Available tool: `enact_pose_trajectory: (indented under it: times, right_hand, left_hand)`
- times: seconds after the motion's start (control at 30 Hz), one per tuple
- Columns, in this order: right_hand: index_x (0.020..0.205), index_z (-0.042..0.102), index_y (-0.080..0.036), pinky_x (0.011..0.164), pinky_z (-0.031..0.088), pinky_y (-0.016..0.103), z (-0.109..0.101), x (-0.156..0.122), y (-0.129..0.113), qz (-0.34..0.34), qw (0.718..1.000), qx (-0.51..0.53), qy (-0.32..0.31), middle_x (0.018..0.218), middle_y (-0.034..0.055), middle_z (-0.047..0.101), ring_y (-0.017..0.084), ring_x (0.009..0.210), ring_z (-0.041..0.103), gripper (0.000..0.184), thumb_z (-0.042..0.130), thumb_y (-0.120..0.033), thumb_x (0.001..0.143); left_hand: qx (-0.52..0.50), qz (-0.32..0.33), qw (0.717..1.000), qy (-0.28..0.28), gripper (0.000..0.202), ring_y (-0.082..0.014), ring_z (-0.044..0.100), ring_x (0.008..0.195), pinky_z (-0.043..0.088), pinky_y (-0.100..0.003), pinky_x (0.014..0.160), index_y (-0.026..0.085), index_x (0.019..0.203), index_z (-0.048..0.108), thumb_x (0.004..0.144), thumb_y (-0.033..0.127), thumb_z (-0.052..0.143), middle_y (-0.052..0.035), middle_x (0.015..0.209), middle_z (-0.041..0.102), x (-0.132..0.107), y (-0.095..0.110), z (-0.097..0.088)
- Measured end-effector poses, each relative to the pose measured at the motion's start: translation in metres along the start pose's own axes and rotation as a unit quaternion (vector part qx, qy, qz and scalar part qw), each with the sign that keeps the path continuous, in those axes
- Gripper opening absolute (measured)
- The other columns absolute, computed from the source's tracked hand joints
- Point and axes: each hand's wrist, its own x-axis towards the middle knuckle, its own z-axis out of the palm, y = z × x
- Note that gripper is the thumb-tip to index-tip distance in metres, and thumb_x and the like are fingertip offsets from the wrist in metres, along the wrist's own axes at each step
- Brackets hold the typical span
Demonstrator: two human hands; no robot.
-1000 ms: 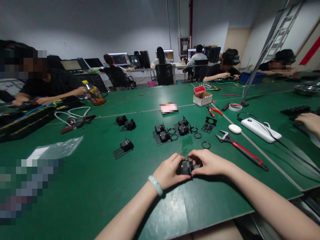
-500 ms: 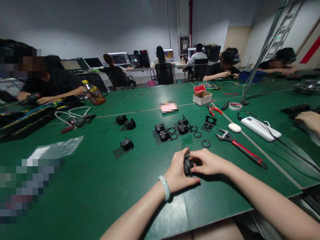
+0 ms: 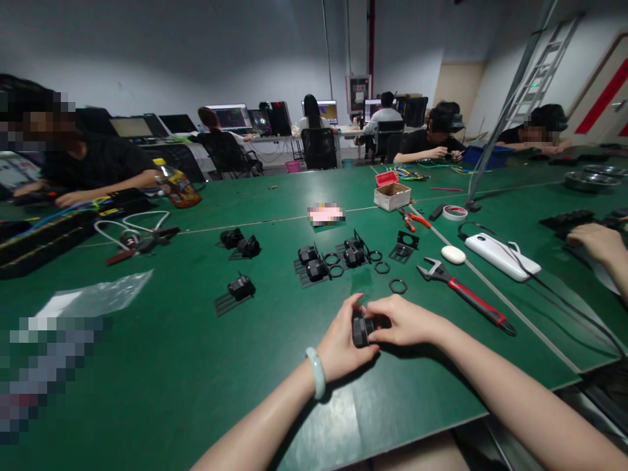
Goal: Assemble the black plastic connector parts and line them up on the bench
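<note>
Close to the table's front edge, a black threaded fitting on a bracket [image 3: 361, 331] is held between both hands. My left hand [image 3: 343, 343], with a pale bangle at its wrist, is closed around its left side. Fingers and thumb of my right hand [image 3: 402, 320] pinch its right end; the far part is hidden by them. Just beyond lie loose black ring nuts, the nearest one [image 3: 398, 286] to the right. Several similar black fittings on slotted brackets [image 3: 314, 268] stand on the table, and one more [image 3: 240, 288] sits further left. A bare black bracket [image 3: 405, 245] lies at the right.
An adjustable wrench [image 3: 473, 301] with red-black handle lies right of my hands. Beyond it are a white power bank [image 3: 503, 256] with a cable, a white oval object [image 3: 453, 254], pliers [image 3: 417, 221] and a small box [image 3: 392, 196]. Co-workers sit around the green table [image 3: 171, 366].
The view has shifted slightly, so everything on the table appears a little further left. Both hands still hold the fitting, which is turned slightly so more of its left face shows.
</note>
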Motion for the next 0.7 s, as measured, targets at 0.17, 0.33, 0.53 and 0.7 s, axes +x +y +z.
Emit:
enact_pose_trajectory:
  times: [0.17,0.33,0.53,0.7]
  right_hand:
    - [0.088,0.056,-0.015,0.066,0.04,0.026,-0.021,-0.006,0.019,0.064,0.99,-0.098,0.084,0.079,0.0051,0.056,0.017,0.075,0.053,0.025,0.058,-0.032,0.07]
    - [0.104,0.051,-0.013,0.08,0.037,0.034,-0.022,-0.01,0.049,0.158,0.954,-0.221,0.129,0.095,0.0121,0.053,0.024,0.093,0.047,0.047,0.06,-0.04,0.066]
    - [0.106,0.052,-0.013,0.081,0.037,0.035,-0.009,-0.008,0.069,0.154,0.951,-0.241,0.113,0.094,0.0123,0.055,0.023,0.089,0.048,0.034,0.052,-0.029,0.076]
    - [0.103,0.055,-0.015,0.081,0.038,0.035,-0.013,-0.006,0.058,0.142,0.966,-0.156,0.15,0.094,0.011,0.056,0.021,0.089,0.05,0.03,0.052,-0.025,0.075]
  left_hand:
    - [0.012,0.002,1.0,-0.014,0.078,-0.0199,0.043,0.101,0.035,-0.038,0.09,0.018,0.123,0.015,0.059,0.018,0.06,-0.0081,0.108,0.041,-0.001,-0.002,0.001]
    - [0.014,-0.006,1.0,-0.013,0.077,-0.0194,0.042,0.101,0.035,-0.037,0.089,0.017,0.123,0.016,0.06,0.017,0.059,-0.0079,0.107,0.041,-0.002,-0.002,0.001]
    - [0.003,-0.003,1.0,-0.008,0.076,-0.0192,0.042,0.101,0.034,-0.037,0.09,0.018,0.123,0.017,0.06,0.018,0.059,-0.0077,0.108,0.041,-0.003,-0.002,0.002]
    - [-0.001,-0.005,1.0,-0.011,0.075,-0.02,0.041,0.101,0.034,-0.038,0.09,0.017,0.123,0.017,0.06,0.018,0.059,-0.0082,0.108,0.04,-0.004,-0.001,0.002]
